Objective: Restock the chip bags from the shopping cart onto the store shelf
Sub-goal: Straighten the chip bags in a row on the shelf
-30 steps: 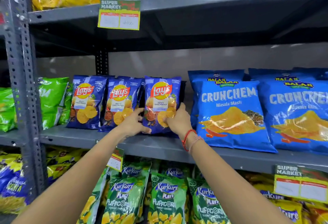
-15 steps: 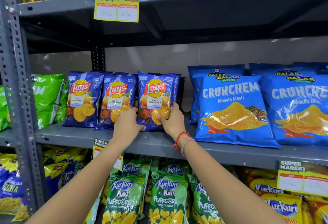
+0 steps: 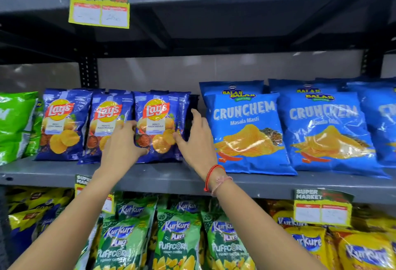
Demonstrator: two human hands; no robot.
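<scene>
Three blue Lay's chip bags stand upright in a row on the grey middle shelf (image 3: 162, 176). The rightmost Lay's bag (image 3: 157, 124) is between my hands, with more bags behind it. My left hand (image 3: 122, 144) grips its lower left edge, partly covering the middle Lay's bag (image 3: 107, 115). My right hand (image 3: 198, 139) holds its right edge, thumb on the front and fingers reaching back beside it. The leftmost Lay's bag (image 3: 62, 124) stands untouched. The shopping cart is out of view.
Large blue Crunchem bags (image 3: 246, 128) stand just right of my right hand, with a narrow dark gap between. Green bags (image 3: 15, 124) fill the far left. Kurkure Puffcorn bags (image 3: 177, 237) sit on the shelf below, yellow bags on the shelf above. Price tags (image 3: 99, 5) hang from shelf edges.
The view has come closer to the shelf. My right hand slid from the bag's front to its right edge, fingers stretched back. My left hand stays on the lower left edge.
</scene>
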